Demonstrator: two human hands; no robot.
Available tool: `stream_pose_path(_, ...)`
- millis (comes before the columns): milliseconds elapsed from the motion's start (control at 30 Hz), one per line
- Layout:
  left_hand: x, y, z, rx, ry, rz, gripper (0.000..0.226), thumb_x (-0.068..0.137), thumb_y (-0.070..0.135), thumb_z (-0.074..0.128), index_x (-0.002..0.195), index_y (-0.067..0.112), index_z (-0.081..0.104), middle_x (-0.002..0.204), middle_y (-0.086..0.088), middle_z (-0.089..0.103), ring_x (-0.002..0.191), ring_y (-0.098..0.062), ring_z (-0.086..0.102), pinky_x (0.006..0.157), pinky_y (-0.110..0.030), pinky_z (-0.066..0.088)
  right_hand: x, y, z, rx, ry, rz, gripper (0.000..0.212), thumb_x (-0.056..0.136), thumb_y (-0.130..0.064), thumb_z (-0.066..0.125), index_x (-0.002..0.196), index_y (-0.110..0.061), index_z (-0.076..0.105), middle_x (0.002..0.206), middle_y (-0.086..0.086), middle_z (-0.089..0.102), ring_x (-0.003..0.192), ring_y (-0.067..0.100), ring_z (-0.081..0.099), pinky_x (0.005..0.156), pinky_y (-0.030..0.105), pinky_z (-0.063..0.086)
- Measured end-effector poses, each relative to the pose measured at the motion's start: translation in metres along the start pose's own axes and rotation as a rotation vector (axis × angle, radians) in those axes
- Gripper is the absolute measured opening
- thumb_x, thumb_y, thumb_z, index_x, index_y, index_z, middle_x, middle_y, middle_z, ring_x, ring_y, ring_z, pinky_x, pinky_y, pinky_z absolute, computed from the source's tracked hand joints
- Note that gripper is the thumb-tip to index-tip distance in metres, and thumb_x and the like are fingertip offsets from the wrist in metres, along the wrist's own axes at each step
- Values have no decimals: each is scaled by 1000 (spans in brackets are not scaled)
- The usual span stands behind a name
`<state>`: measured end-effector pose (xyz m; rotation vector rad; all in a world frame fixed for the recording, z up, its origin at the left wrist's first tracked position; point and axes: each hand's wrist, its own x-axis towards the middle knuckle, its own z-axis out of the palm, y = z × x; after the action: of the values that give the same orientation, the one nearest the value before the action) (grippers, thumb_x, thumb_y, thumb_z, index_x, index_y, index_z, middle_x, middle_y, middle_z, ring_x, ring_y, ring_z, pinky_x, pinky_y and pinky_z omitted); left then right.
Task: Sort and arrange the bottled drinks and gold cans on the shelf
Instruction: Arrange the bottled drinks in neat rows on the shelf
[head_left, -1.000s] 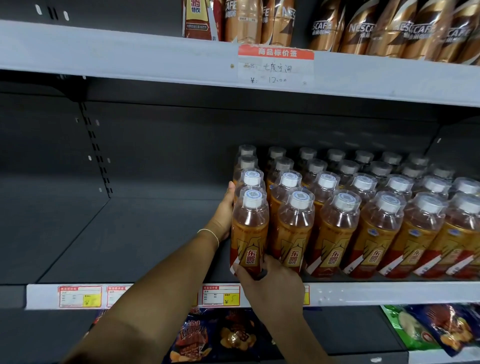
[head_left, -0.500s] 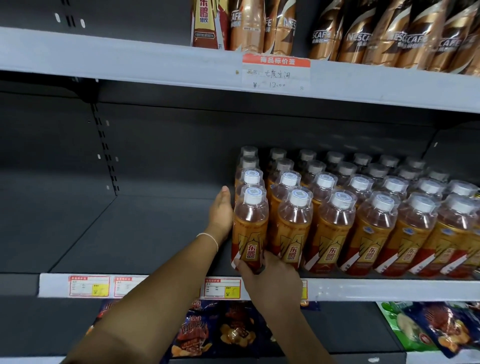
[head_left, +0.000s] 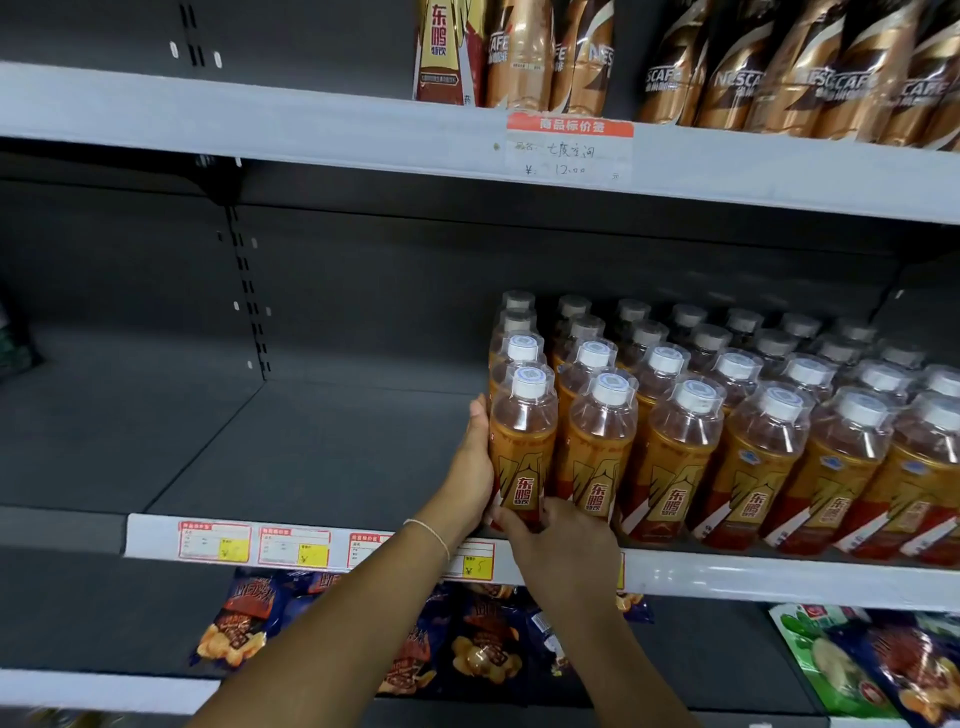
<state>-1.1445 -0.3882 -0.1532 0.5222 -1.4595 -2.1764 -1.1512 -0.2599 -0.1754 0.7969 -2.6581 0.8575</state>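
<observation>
Several rows of orange drink bottles (head_left: 737, 457) with white caps fill the right half of the middle shelf (head_left: 322, 452). The front-left bottle (head_left: 522, 441) stands at the shelf's front edge. My left hand (head_left: 472, 462) lies flat against its left side, fingers reaching behind it. My right hand (head_left: 558, 540) grips the base of that bottle from the front, touching the neighbouring bottle (head_left: 600, 447) too. A gold and red carton-like drink (head_left: 441, 52) and gold coffee bottles (head_left: 779, 67) stand on the top shelf.
The middle shelf's left half is bare dark metal. Price tags (head_left: 254, 543) line its front rail, and a larger label (head_left: 569, 150) hangs on the upper rail. Snack bags (head_left: 244, 618) and green packets (head_left: 862, 665) lie on the shelf below.
Both hands stay on the front-left bottle in nearly the same pose. The view has shifted slightly, showing more of the top shelf.
</observation>
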Motion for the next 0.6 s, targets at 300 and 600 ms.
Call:
stream_pose_path(300,-7,1,5,82,130,-10,71,92,72,22,129,25,61,115,-8,71,107,-23,67,93,-41,54,0,5,-8,-15,-53,-56,48,88,-69,51,91,-26,71,84,-11,71,75,6,63,62,17,35)
stream_pose_path(600,-43,-11,-16,516,-55,366,87,75,59,75,143,57,21,138,21,50,125,1,51,97,-22,49,2,53,-25,27,-16,114,39,83,-67,59,75,-29,61,71,-14,57,65,4,52,52,20,34)
